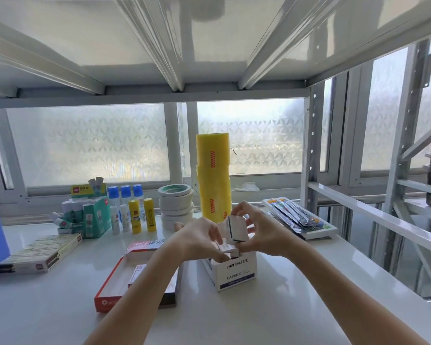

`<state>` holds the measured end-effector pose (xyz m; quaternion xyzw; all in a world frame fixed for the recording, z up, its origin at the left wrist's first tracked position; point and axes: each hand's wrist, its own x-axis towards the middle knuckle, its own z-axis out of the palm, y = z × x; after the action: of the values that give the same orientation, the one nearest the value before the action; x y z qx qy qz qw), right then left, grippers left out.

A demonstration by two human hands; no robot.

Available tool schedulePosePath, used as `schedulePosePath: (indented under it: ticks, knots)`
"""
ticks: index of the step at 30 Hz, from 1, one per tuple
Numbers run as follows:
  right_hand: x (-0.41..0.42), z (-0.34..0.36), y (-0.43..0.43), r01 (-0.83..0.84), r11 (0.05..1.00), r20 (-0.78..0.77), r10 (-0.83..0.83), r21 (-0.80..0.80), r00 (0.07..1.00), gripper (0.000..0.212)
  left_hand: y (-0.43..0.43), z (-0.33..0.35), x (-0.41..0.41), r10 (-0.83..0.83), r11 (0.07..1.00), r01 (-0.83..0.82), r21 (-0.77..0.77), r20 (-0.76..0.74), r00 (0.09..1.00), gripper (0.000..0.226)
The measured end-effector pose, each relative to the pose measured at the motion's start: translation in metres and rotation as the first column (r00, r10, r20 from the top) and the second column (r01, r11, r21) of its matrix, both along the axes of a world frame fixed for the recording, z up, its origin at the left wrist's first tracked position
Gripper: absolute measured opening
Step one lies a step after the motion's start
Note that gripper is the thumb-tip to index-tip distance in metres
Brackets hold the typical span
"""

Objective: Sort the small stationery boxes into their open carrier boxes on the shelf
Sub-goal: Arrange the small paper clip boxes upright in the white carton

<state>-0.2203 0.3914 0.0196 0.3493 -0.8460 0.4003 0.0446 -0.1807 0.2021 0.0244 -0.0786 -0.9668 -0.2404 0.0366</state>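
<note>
1. Holding a small white paper-clip box (236, 229) above the open carrier, the right hand (260, 230) pinched it between thumb and fingertips, the box tilted in the air.
2. The left hand (199, 239) had its fingers curled down into the open top of the paper clips carrier box (237, 273); whether they gripped one of the small boxes inside could not be told.
3. The carrier stood upright on the white shelf (296, 295), with more small boxes showing at its top.
4. Just left of it lay a flat red-edged open carrier box (115, 282), partly hidden by the left forearm.
5. Behind the hands stood a tall stack of yellow tape rolls (213, 175) and a shorter stack of white tape rolls (176, 206).
6. Yellow glue sticks (141, 217) stood farther left.
</note>
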Motion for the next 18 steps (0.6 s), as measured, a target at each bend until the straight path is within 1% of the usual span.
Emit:
schedulePosePath:
  ticks: [1, 3, 6, 8, 12, 16, 18]
  knots:
    - [0.001, 0.000, 0.000, -0.009, 1.000, -0.003, 0.009, 0.006, 1.000, 0.061, 0.001, -0.002, 0.002, 0.000, 0.999, 0.001, -0.033, 0.020, 1.000, 0.037]
    - [0.002, 0.001, 0.001, -0.032, 0.999, 0.034, 0.033, -0.014, 0.999, 0.062, 0.004, -0.003, 0.005, 0.008, 0.999, -0.006, -0.041, 0.046, 0.999, 0.032]
    - [0.004, 0.005, 0.004, -0.064, 0.992, 0.152, 0.080, -0.106, 0.985, 0.059, 0.002, -0.002, 0.007, -0.054, 0.998, 0.052, 0.027, 0.056, 0.997, 0.026]
    - [0.007, 0.009, 0.006, -0.092, 0.984, 0.206, 0.123, -0.154, 0.971, 0.057, 0.001, -0.001, 0.008, -0.099, 0.995, 0.096, 0.039, 0.073, 0.992, 0.022]
    - [0.011, 0.015, 0.010, -0.153, 0.978, 0.248, 0.184, -0.139, 0.951, 0.054, -0.003, 0.004, 0.011, -0.149, 0.989, 0.150, 0.007, 0.154, 0.977, 0.032]
    - [0.010, 0.021, 0.022, -0.248, 0.939, 0.420, 0.329, -0.237, 0.846, 0.054, -0.007, 0.009, 0.016, -0.212, 0.976, 0.216, 0.001, 0.208, 0.955, 0.037]
    - [0.010, 0.022, 0.024, -0.278, 0.933, 0.444, 0.354, -0.229, 0.823, 0.053, -0.009, 0.010, 0.017, -0.216, 0.976, 0.217, 0.017, 0.205, 0.955, 0.038]
